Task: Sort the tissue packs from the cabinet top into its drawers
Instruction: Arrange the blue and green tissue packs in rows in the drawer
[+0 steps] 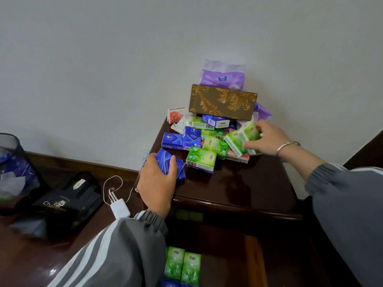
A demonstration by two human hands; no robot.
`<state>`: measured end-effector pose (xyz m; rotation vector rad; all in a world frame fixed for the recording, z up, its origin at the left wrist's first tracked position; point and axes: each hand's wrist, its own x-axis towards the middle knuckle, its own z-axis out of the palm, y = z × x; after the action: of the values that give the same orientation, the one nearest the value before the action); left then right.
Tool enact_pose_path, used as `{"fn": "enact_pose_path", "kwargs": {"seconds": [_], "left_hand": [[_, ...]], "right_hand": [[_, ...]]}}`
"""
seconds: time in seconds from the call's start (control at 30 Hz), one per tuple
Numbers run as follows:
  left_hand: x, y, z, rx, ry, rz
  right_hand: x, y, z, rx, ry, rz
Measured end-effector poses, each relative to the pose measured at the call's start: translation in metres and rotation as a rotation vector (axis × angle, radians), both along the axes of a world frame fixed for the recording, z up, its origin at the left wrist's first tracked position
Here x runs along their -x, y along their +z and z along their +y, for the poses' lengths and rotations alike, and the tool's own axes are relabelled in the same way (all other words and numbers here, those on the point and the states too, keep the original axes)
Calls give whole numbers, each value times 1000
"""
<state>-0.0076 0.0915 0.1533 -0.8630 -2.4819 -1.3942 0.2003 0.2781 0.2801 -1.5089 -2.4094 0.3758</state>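
A heap of small tissue packs in blue, green and red lies on the dark wooden cabinet top [244, 183]. My left hand [156, 183] grips a blue pack [165, 160] at the heap's near left edge. My right hand [267, 137] grips two green packs [242, 139] at the heap's right side. A loose green pack [201, 159] lies between my hands. Behind the heap stands a gold patterned tissue box [222, 102] with a purple soft pack [222, 79] on it. Below, an open drawer [255, 264] holds two green packs [182, 264] with blue ones just in front of them.
A white charger with its cable [119, 207] lies on the floor left of the cabinet. Beside it is a black bag [62, 201], and a mesh waste bin [12, 166] stands at far left. The white wall is right behind the cabinet.
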Motion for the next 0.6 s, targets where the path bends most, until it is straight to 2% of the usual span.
{"fn": "enact_pose_path", "kwargs": {"seconds": [0.07, 0.2, 0.33, 0.5, 0.6], "left_hand": [[0, 0, -1, 4, -6, -10], [2, 0, 1, -4, 2, 8], [2, -1, 1, 2, 11, 2], [1, 1, 0, -14, -12, -10], [2, 4, -3, -12, -53, -74]], "right_hand": [[18, -14, -9, 45, 6, -47], [34, -38, -17, 54, -164, 0], [43, -49, -20, -86, -280, 57], [41, -61, -29, -198, -325, 220], [34, -56, -45, -267, -338, 438]]}}
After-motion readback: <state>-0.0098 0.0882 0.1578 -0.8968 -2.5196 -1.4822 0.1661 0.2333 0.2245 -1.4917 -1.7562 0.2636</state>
